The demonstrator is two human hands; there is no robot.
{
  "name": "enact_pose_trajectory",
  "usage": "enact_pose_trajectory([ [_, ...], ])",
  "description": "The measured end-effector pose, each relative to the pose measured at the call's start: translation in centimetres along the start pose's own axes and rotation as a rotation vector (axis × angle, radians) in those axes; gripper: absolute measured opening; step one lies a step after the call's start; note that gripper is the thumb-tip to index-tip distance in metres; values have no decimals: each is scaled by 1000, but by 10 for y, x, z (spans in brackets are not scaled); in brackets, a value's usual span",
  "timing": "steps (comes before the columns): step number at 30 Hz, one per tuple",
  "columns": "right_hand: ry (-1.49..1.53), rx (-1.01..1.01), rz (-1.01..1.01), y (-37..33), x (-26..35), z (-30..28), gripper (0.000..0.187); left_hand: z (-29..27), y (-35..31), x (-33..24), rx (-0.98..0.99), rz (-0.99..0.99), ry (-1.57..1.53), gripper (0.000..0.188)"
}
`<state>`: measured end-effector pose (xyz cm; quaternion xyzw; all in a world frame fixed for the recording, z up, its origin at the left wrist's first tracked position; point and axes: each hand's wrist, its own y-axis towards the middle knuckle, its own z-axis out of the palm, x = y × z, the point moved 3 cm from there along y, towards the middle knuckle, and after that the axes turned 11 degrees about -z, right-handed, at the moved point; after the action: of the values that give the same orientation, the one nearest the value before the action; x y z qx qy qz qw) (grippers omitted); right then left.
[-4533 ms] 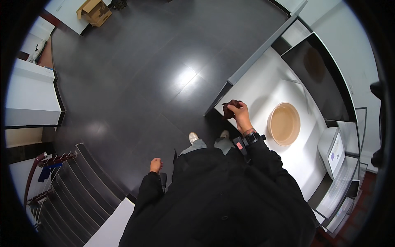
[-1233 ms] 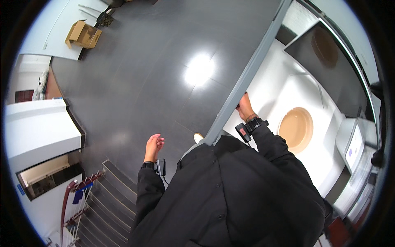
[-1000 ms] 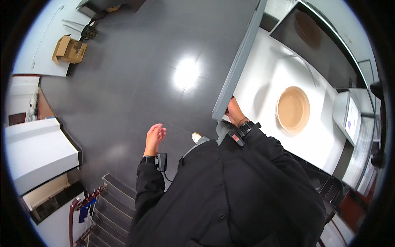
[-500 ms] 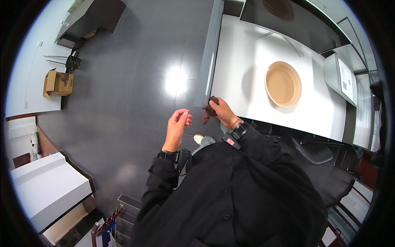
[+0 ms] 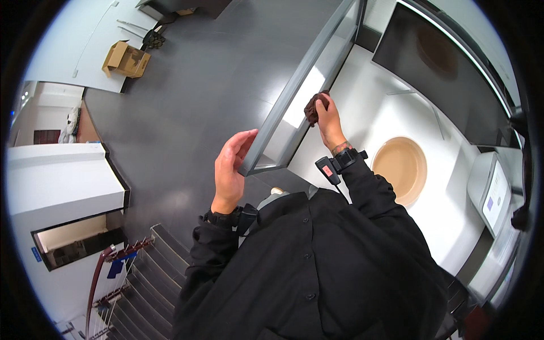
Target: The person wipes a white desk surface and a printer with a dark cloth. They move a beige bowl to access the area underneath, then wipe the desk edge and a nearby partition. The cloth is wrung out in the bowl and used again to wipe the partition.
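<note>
Head view, seen from beside the worker: a pair of bare hands, one cloth, one partition, one furnished tabletop.

Item: dark brown cloth (image 5: 313, 109), bunched; location, at the tabletop side of a grey-framed glass partition (image 5: 311, 62). Whether it presses on the pane, I cannot tell from here.

Item: right hand (image 5: 330, 123), fingers closed around the cloth, thumb laid across it; black device strapped at the wrist.

Item: left hand (image 5: 229, 170), grasping nothing, fingers extended and slightly curved, beside the near end of the partition's top rail; contact uncertain. Second black device on this wrist.

Item: white tabletop (image 5: 358, 96), to the right of the partition. Upon it: round beige basin (image 5: 401, 170), near the right forearm; black-screened monitor (image 5: 445, 73), at the back, with a brownish reflection in its glass; white printer-like device (image 5: 479, 178), farther right.

Item: cardboard box (image 5: 126, 60), flaps spread, far off by a white wall.

Item: dark staircase (image 5: 147, 289), lower left, with wine-red handrail (image 5: 95, 283).

Item: dark grey tiled floor (image 5: 192, 124).
</note>
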<state>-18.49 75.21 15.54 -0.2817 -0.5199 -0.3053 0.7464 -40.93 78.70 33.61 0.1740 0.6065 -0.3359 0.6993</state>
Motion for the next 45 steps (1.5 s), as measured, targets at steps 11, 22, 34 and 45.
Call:
enact_pose_trajectory([
  [11,-31,83,-108,-14,19,15,47,19,7,-3,-129,-58,286,34],
  [22,-31,368,-299,-140,38,63,62,11,8,2,40,72,239,38],
  [34,-55,377,-547,-186,79,86,52,11,7,4,48,11,129,39],
  [45,-45,204,-420,-124,66,67,56,11,7,5,119,11,185,42],
])
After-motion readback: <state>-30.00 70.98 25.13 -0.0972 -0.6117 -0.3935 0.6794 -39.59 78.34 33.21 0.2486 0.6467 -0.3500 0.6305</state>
